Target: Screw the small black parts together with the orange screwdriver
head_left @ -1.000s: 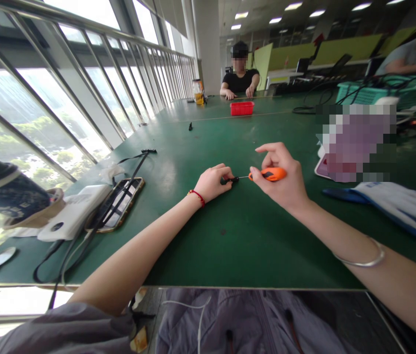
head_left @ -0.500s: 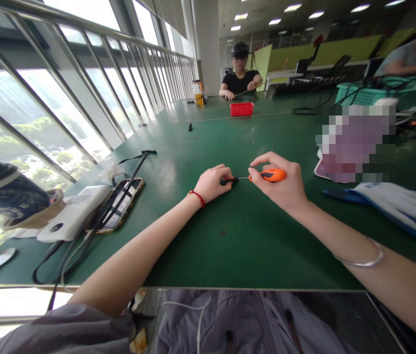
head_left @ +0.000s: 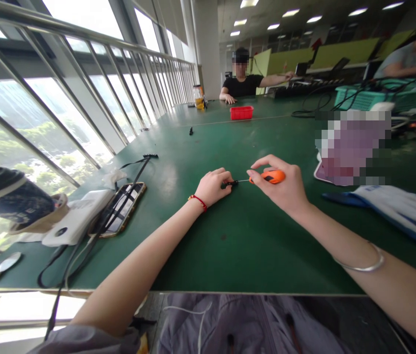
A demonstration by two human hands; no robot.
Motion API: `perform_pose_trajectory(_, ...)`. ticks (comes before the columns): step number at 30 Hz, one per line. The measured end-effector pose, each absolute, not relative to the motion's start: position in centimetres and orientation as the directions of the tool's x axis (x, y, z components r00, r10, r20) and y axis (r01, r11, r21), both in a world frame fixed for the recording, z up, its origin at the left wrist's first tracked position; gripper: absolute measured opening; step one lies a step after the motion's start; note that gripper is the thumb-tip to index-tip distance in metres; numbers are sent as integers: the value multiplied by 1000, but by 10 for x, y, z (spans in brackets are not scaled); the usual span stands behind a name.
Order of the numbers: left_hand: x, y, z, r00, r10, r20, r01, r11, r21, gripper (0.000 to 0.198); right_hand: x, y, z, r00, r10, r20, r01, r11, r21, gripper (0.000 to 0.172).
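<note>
My left hand (head_left: 214, 187) rests on the green tabletop (head_left: 200, 246), its fingers closed around a small black part (head_left: 233, 183) that is mostly hidden. To its right, my right hand (head_left: 282, 184) is closed on the handle of a screwdriver (head_left: 275, 176), orange with black insets. The screwdriver lies nearly level, and its thin metal shaft points left and meets the black part. Farther up the table lies another small black piece (head_left: 191, 131).
On the left are a phone (head_left: 127, 209) under a black strap, a white box (head_left: 77, 216), a tilted cup (head_left: 11, 194) and a spoon (head_left: 7, 263). Work gloves (head_left: 396, 204) lie right. A red basket (head_left: 241, 113) stands ahead; a co-worker (head_left: 243, 84) sits beyond.
Both hands keep their hold, with the screwdriver still against the black part. The co-worker across the table has stretched one arm out to the right. My view has tilted slightly.
</note>
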State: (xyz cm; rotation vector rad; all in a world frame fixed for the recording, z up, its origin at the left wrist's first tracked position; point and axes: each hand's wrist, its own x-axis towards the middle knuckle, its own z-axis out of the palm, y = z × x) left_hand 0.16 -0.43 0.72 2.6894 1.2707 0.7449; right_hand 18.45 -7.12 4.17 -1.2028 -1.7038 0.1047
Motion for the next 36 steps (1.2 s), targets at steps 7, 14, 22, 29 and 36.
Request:
perform_pose_trajectory(7, 2, -4, 8, 538, 751, 382, 716, -647, 264, 9, 183, -74, 39, -2, 690, 724, 675, 535, -508, 19)
perform_pose_trajectory(14, 0, -2, 6, 550, 739, 389, 687, -666, 293, 10, 184, -72, 41, 81, 730, 678, 629, 491, -603, 17)
perform_pose_trajectory(22, -2, 2, 2, 544, 745, 387, 656, -665, 359, 9, 185, -70, 37, 109, 679, 726, 592, 542, -596, 30)
perform_pose_trajectory(29, -3, 1, 4, 574, 721, 389, 660, -688, 302, 10, 186, -70, 41, 126, 748, 652, 641, 440, -629, 13)
perform_pose_trajectory(36, -3, 1, 5, 575, 720, 387, 659, -689, 301, 10, 186, -70, 39, 71, 645, 761, 637, 558, -532, 35)
